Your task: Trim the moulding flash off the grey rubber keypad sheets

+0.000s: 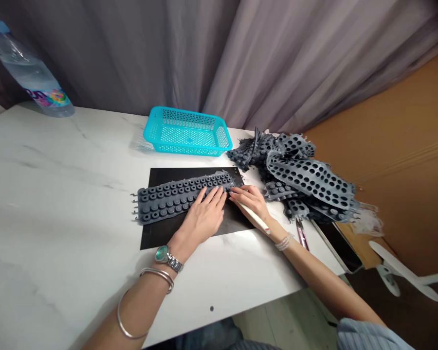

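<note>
A dark grey moulded rubber strip [164, 200] with rows of round studs lies across a black mat [160, 238], its left end reaching past the mat's edge. My left hand [203, 214] rests flat on the strip's right half, fingers stretched out. Close by, my right hand [254, 200] is closed around a slim cream pen-shaped tool [255, 217] at the strip's right end. The tool's tip is hidden by my fingers, so I cannot tell its exact kind.
A blue perforated plastic basket [190, 148] stands behind the mat. Several similar rubber strips [306, 177] are heaped at the right. Small pink-handled nippers [302, 236] lie near my right forearm. A water bottle [40, 82] stands at the back left, before a grey curtain [131, 53].
</note>
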`<action>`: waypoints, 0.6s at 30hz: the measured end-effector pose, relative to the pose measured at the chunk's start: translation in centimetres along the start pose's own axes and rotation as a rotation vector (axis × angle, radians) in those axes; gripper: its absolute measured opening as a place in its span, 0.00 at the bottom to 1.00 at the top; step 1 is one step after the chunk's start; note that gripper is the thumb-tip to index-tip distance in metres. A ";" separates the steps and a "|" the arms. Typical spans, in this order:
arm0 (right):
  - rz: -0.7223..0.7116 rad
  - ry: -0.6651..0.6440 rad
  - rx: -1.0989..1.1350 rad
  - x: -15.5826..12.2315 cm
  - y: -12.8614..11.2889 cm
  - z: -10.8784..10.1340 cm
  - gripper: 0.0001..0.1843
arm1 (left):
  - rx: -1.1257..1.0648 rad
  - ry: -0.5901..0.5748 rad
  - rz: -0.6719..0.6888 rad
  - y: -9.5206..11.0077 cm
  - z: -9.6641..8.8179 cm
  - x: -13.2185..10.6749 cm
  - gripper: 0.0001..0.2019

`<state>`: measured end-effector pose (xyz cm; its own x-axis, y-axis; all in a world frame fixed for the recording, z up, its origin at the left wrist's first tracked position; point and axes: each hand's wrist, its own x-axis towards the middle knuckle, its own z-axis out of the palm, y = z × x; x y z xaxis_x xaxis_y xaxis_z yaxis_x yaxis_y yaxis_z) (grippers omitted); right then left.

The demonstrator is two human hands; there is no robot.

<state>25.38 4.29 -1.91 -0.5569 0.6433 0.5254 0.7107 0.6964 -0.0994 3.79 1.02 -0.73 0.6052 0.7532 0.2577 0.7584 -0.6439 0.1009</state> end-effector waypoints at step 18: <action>-0.126 -0.185 -0.088 0.5 -0.5 -0.8 0.13 | -0.002 0.011 0.005 -0.1 0.3 0.0 0.25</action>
<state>25.12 3.96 -0.93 -0.7069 0.6065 0.3641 0.6612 0.7493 0.0355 3.77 1.13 -1.06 0.6059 0.7487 0.2690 0.7550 -0.6477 0.1021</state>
